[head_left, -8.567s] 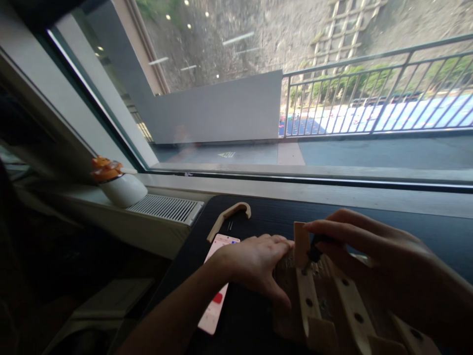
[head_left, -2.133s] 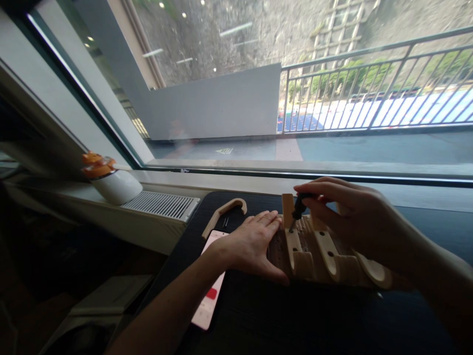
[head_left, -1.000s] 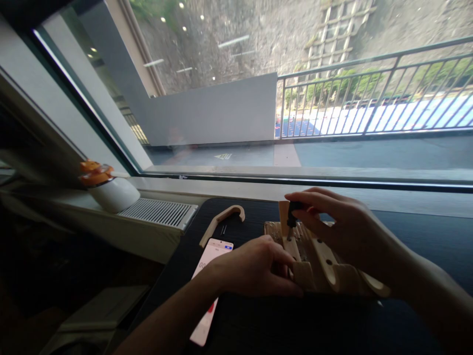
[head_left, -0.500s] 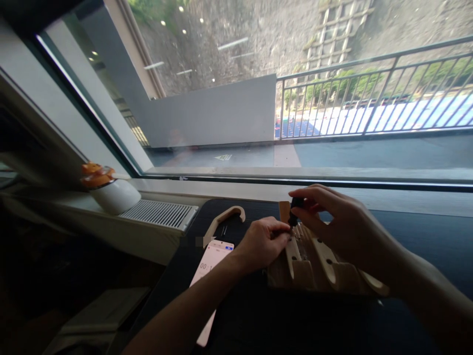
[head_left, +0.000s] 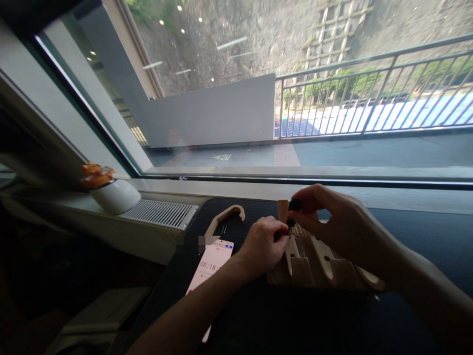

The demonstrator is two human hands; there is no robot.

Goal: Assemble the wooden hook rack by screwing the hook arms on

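My right hand (head_left: 334, 217) grips a short black screwdriver (head_left: 294, 204) between thumb and fingers, held nearly upright. Its lower end meets the top of a curved wooden hook (head_left: 291, 254) on a wooden board (head_left: 277, 277). My left hand (head_left: 264, 244) pinches beside the screwdriver's lower end; whatever its fingertips hold is hidden. A second wooden hook (head_left: 322, 254) with a dark hole lies alongside, and a third hook (head_left: 371, 281) is partly covered by my right hand and forearm.
A loose wooden hook (head_left: 231, 211) lies on the dark table (head_left: 254, 315), with thin metal screws (head_left: 223, 229) near it. A phone (head_left: 212, 264) showing a timer is partly under my left forearm. A white pot with an orange figure (head_left: 114, 195) stands on the sill by the window.
The screwdriver and my right fingers have shifted slightly and changed angle. My left hand stays pinched at the same spot. The board has barely moved.
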